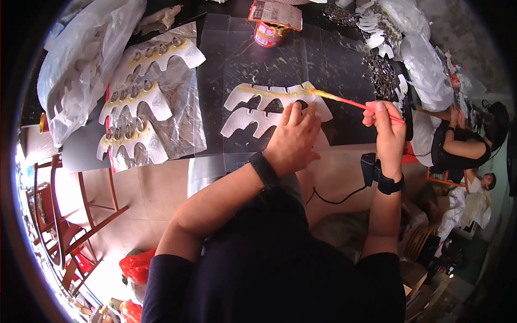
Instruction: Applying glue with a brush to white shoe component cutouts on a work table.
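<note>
My right hand (pixel 384 121) grips a thin red stick (pixel 358 104) whose yellow-coated tip touches the right end of a white scalloped piece (pixel 293 92). A band of yellow glue runs along that piece's upper edge. With its fingers stretched out, my left hand (pixel 295 134) lies on the right part of the pieces, holding nothing. Just below the coated piece sits a second white scalloped piece (pixel 234 124), partly hidden by my left hand. To the left, similar white pieces (pixel 157 151) carry metal rings (pixel 141 124) set in yellow glue along their edges.
An open red can (pixel 267 35) with cardboard on top stands at the table's far side. Dark metal rings (pixel 379 75) are heaped at the right. Plastic bags (pixel 425 75) lie beyond them, and another plastic bag (pixel 89 59) at far left. Another person (pixel 466 142) sits at the right.
</note>
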`<action>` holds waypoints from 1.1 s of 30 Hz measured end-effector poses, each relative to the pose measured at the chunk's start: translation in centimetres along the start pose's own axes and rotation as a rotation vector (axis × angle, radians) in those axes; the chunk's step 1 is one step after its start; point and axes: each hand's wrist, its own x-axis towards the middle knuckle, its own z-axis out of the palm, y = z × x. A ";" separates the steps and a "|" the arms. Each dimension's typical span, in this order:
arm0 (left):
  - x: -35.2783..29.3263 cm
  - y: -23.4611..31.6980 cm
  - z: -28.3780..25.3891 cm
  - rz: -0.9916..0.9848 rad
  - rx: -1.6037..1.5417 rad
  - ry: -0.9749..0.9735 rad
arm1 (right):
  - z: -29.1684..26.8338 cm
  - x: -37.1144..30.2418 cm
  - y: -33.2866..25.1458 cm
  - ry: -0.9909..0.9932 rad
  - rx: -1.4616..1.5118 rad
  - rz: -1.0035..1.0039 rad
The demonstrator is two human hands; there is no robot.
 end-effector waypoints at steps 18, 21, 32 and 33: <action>-0.2 -0.1 0.1 -0.002 -0.011 0.018 | 2.1 0.0 0.3 -0.101 0.145 0.019; -0.2 -0.2 0.2 -0.001 -0.002 0.000 | 2.0 0.2 0.0 -0.119 0.107 0.010; -0.3 -0.2 0.1 -0.009 -0.002 -0.007 | 2.3 0.7 -0.5 -0.118 0.025 -0.029; -0.2 -0.2 0.1 -0.010 -0.003 -0.006 | 1.9 0.6 -0.7 -0.129 0.003 -0.008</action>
